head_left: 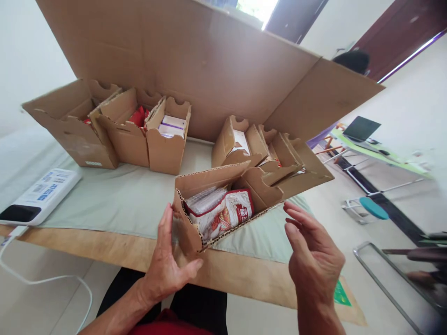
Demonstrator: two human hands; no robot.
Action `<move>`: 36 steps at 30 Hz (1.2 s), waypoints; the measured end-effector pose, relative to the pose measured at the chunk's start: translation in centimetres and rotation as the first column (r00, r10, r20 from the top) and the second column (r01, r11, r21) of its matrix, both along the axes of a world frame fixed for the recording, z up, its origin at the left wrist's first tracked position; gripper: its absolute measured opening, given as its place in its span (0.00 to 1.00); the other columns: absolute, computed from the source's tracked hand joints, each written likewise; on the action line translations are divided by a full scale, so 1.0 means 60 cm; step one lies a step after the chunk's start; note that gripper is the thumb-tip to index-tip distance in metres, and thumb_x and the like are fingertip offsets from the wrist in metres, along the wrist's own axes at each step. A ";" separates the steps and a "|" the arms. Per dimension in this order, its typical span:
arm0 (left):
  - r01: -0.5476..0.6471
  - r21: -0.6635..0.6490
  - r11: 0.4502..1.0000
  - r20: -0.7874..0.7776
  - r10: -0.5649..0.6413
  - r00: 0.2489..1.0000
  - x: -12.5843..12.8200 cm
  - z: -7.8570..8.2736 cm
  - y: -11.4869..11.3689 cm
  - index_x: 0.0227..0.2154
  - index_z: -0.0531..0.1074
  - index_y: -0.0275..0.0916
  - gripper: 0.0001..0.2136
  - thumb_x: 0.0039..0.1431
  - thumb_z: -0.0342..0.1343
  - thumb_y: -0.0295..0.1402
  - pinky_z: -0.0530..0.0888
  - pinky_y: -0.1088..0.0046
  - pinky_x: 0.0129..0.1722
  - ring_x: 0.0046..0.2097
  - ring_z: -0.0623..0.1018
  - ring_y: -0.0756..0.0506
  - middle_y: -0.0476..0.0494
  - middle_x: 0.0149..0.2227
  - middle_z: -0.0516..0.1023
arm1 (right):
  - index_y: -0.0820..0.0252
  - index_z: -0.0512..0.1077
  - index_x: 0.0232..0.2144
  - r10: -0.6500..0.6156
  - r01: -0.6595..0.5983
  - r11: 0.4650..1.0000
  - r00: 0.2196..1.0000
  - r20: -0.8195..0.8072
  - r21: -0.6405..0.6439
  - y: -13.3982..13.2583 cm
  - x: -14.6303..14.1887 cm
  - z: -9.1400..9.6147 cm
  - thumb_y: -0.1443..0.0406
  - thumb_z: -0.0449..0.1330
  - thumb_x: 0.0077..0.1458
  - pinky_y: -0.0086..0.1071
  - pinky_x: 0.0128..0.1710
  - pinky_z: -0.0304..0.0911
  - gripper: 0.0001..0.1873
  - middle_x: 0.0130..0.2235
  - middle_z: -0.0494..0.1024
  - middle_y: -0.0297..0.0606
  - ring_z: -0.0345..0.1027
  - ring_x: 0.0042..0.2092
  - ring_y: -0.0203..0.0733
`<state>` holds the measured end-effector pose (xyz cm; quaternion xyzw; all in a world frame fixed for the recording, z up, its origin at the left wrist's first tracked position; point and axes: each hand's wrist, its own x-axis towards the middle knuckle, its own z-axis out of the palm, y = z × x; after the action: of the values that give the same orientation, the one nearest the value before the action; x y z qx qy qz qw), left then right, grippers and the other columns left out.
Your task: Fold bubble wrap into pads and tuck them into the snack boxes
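Note:
In the head view a small open cardboard box (187, 230) sits at the front edge of the table, turned at an angle. Inside lie a printed snack pouch (223, 214) in white and red and some clear bubble wrap (206, 201). My left hand (171, 260) is at the box's near left corner, fingers stretched along the wall and thumb spread away; whether it touches the cardboard I cannot tell. Off the box's right side hovers my right hand (310, 251), fingers slightly curved, thumb apart, holding nothing.
Behind stand several cardboard bins, one with white-and-purple boxes (172, 125), another with red packets (139, 116). A tall cardboard panel (195, 60) rises behind them. At left lies a white power bank (42, 195) with a cable (45, 282). A teal stool (373, 208) stands at right.

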<state>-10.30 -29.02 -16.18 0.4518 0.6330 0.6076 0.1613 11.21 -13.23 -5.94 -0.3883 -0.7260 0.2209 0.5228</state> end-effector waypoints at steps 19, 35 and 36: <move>-0.210 -0.010 0.978 -0.049 0.209 0.977 0.013 -0.069 -0.058 0.74 0.38 0.45 0.58 0.47 0.72 0.35 0.64 0.38 0.65 0.69 0.62 0.26 0.28 0.70 0.55 | 0.56 0.76 0.51 0.182 -0.106 0.919 0.968 0.171 -0.379 -0.050 -0.035 -0.073 0.48 0.58 0.64 0.42 0.45 0.74 0.23 0.49 0.83 0.45 0.78 0.47 0.53; -0.309 -0.093 0.946 -0.313 0.267 0.911 0.025 -0.051 0.017 0.74 0.31 0.44 0.46 0.64 0.58 0.33 0.60 0.36 0.67 0.73 0.53 0.27 0.27 0.74 0.45 | 0.54 0.66 0.65 0.456 -0.470 0.800 0.880 -0.131 -0.372 0.040 -0.182 -0.110 0.40 0.52 0.65 0.51 0.68 0.56 0.36 0.66 0.69 0.43 0.60 0.67 0.56; -0.306 -0.103 0.947 -0.330 0.257 0.908 0.020 -0.045 0.034 0.74 0.29 0.43 0.47 0.64 0.58 0.33 0.57 0.35 0.68 0.74 0.50 0.27 0.27 0.75 0.42 | 0.54 0.66 0.65 0.478 -0.499 0.780 0.864 -0.156 -0.378 0.059 -0.185 -0.110 0.39 0.52 0.64 0.51 0.67 0.57 0.37 0.66 0.69 0.43 0.61 0.67 0.56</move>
<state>-9.08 -26.96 -18.87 0.4322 0.7536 0.4952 0.0036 0.11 -9.69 -12.53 -0.2810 -0.7258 0.5046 0.3738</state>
